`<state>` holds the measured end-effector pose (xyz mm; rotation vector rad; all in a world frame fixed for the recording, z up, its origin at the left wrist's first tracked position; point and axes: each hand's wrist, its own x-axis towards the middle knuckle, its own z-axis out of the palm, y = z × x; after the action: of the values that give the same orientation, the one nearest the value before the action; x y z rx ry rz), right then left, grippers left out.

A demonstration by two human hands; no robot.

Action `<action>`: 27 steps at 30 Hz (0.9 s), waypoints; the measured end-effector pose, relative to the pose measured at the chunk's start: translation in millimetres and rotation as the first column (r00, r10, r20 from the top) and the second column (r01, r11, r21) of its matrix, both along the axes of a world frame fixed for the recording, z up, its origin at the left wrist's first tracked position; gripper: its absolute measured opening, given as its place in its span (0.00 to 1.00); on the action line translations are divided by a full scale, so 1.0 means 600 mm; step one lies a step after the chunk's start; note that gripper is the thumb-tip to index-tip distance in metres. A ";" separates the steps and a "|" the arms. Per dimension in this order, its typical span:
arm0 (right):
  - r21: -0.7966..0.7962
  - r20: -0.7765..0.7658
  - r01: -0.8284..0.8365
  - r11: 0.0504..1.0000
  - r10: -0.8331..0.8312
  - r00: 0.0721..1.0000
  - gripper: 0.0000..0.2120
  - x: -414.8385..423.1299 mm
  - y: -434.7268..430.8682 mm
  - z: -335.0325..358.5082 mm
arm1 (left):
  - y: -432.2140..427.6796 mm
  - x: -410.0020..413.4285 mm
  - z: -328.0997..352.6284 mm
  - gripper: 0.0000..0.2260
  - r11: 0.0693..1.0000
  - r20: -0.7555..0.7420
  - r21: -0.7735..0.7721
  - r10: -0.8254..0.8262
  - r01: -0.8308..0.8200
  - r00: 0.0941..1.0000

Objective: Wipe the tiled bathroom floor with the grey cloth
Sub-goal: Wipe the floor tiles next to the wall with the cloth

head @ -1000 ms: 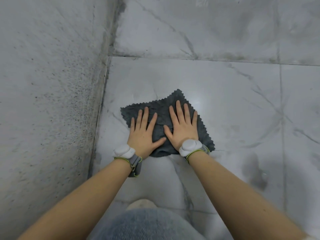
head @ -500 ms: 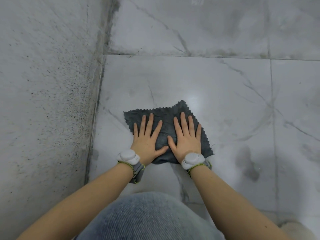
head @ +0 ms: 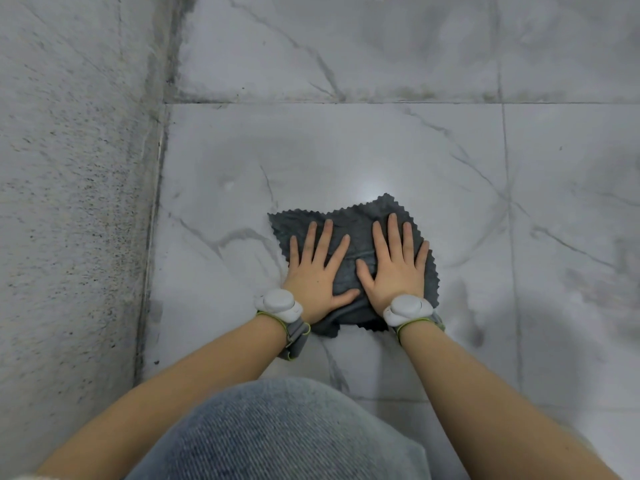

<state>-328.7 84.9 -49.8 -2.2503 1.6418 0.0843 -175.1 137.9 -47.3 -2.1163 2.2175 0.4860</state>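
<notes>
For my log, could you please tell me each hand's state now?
Left hand: open, flat on the grey cloth.
Right hand: open, flat on it too.

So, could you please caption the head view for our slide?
Both hands, left and right, press a grey cloth flat on the marble-tiled floor.

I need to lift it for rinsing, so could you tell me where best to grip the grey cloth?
Probably pinch the far right corner of the grey cloth, coming from above: it juts free beyond the right hand, while both palms pin the middle flat.
</notes>
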 end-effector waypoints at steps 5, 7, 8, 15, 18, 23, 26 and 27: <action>-0.012 0.007 0.043 0.999 -0.043 0.999 0.33 -0.027 -0.060 -0.005 | -0.068 -0.023 -0.007 0.40 0.999 0.019 0.018 -0.033 0.032 0.999; -0.020 0.005 0.054 0.998 -0.054 0.999 0.33 -0.037 -0.082 -0.007 | -0.094 -0.032 -0.008 0.40 0.999 0.022 0.021 -0.049 0.048 0.999; -0.025 0.006 0.057 0.998 -0.057 0.998 0.33 -0.043 -0.093 -0.007 | -0.107 -0.036 -0.009 0.40 0.998 0.021 0.021 -0.057 0.057 0.998; -0.059 0.013 0.047 0.997 -0.046 0.999 0.33 -0.084 -0.173 -0.009 | -0.193 -0.071 -0.010 0.40 0.995 0.019 -0.007 -0.097 0.097 0.995; -0.063 0.011 0.021 0.998 -0.021 1.000 0.33 -0.107 -0.209 -0.009 | -0.229 -0.088 -0.011 0.40 0.995 0.020 -0.016 -0.100 0.100 0.995; -0.078 -0.006 -0.025 0.997 0.025 1.000 0.33 -0.145 -0.262 -0.006 | -0.280 -0.119 -0.010 0.40 0.995 0.020 -0.025 -0.099 0.100 0.995; -0.079 -0.005 -0.016 0.997 0.016 1.000 0.33 -0.164 -0.273 -0.006 | -0.297 -0.135 -0.008 0.41 0.996 0.020 -0.020 -0.091 0.091 0.996; -0.078 -0.002 -0.001 0.997 0.001 1.000 0.33 -0.169 -0.272 -0.006 | -0.299 -0.139 -0.007 0.41 0.996 0.025 -0.019 -0.090 0.091 0.996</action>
<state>-430.2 -78.4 -53.3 -2.3089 1.6728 0.0225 -258.7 -41.6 -51.5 -2.0087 2.3021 0.4334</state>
